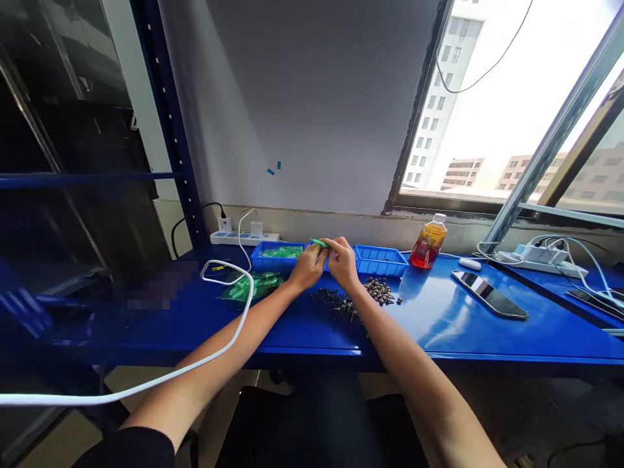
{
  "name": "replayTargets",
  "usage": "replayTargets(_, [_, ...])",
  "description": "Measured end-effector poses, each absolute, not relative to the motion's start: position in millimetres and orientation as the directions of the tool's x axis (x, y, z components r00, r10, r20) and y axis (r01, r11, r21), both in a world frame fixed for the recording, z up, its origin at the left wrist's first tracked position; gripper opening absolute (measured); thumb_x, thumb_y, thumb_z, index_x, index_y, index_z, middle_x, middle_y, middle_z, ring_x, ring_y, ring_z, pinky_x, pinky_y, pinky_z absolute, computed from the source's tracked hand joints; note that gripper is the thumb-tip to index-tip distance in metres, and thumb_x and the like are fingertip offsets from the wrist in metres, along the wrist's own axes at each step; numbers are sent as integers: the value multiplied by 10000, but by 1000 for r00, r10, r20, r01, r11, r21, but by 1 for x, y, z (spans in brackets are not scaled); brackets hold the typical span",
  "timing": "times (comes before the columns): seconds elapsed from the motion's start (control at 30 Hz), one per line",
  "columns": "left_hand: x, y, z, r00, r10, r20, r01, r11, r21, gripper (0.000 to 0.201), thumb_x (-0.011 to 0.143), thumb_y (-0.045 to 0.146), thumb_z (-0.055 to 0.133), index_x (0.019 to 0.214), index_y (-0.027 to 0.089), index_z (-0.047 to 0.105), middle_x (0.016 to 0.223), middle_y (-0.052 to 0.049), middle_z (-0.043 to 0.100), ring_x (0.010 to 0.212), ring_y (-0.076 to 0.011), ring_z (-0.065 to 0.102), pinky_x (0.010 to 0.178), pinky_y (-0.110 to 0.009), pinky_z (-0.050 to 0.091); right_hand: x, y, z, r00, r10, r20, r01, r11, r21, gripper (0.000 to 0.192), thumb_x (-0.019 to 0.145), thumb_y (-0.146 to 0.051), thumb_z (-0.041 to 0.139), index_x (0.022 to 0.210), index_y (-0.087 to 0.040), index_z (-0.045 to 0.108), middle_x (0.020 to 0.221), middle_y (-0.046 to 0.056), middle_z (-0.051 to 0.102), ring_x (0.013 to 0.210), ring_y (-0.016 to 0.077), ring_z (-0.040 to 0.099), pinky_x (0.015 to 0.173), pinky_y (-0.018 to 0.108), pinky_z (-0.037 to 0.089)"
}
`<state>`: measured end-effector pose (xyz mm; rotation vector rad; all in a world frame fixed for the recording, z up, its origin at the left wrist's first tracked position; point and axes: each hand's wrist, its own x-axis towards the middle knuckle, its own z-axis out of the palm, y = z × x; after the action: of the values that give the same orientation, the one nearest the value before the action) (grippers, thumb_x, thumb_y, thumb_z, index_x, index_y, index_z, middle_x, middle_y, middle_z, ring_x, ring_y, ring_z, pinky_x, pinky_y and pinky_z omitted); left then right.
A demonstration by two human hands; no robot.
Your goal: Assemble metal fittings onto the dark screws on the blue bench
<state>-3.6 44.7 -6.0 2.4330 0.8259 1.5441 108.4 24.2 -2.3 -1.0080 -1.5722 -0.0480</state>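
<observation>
in the head view, the person's left hand (309,265) and right hand (342,262) met over the far half of a blue bench (302,335), close in front of a row of blue trays. the fingers of both hands were drawn in and pinching a small green piece (319,243), which was raised off the bench and lay slantwise at the fingertips; the right index finger reached along to touch it. how the thumbs pressed on it was too small to tell.

below the hands and partly behind the right forearm, a loose heap of small dark metal parts (347,303) was spread on the bench. near the left wrist lay a clear bag (253,286) of green pieces. the left tray (273,263) held more green stuff, and the right tray (385,268) stood beyond the right hand.

a white cable (146,385) looped near the bag and crossed in front of the left forearm. a power strip (268,239) sat against the wall behind the left tray. to the right, a bottle (429,244) of reddish drink stood upright beside the right tray, with a white case (470,263) and a dark-screened phone (489,294) lying beyond it.
</observation>
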Motion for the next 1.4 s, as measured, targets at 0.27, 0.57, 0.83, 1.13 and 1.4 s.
replayTargets(0.27, [-10,46,-2,283,617,734,530,-739,416,323,882,322,368,616,188,493,667,-45,587,706,-195,552,684,-325,449,119,30,-2,100,616,781,626,572,-531,365,707,-75,441,859,-238,729,871,39,564,732,135,547,651,259,480])
replayTargets(0.57, [-7,48,-9,173,667,725,444,-710,547,50,775,226,516,759,196,478,691,-20,612,705,-176,588,632,-286,459,118,29,-2,102,670,736,596,551,-584,378,708,-45,472,902,-249,724,1193,64,553,942,174,590,698,280,509])
replayTargets(0.83, [-4,48,-13,181,705,686,462,-677,573,132,731,163,540,707,208,419,644,-2,598,664,-172,597,614,-278,461,123,34,-5,106,677,728,605,537,-587,360,691,-68,466,846,-257,731,1123,36,630,959,197,606,735,313,514])
replayTargets(1.13, [-8,51,-7,94,691,716,449,-672,589,140,686,67,487,721,199,457,711,-2,569,685,-150,564,651,-272,473,118,27,-5,97,664,742,643,527,-555,215,708,-155,499,767,-207,700,860,48,626,811,176,585,710,308,492])
replayTargets(1.4, [-11,52,-7,101,655,749,434,-706,560,159,690,25,470,716,174,517,846,-38,522,739,-138,555,597,-234,487,115,27,0,197,684,702,548,517,-658,355,796,-356,463,509,-191,588,721,34,555,823,160,541,759,284,450])
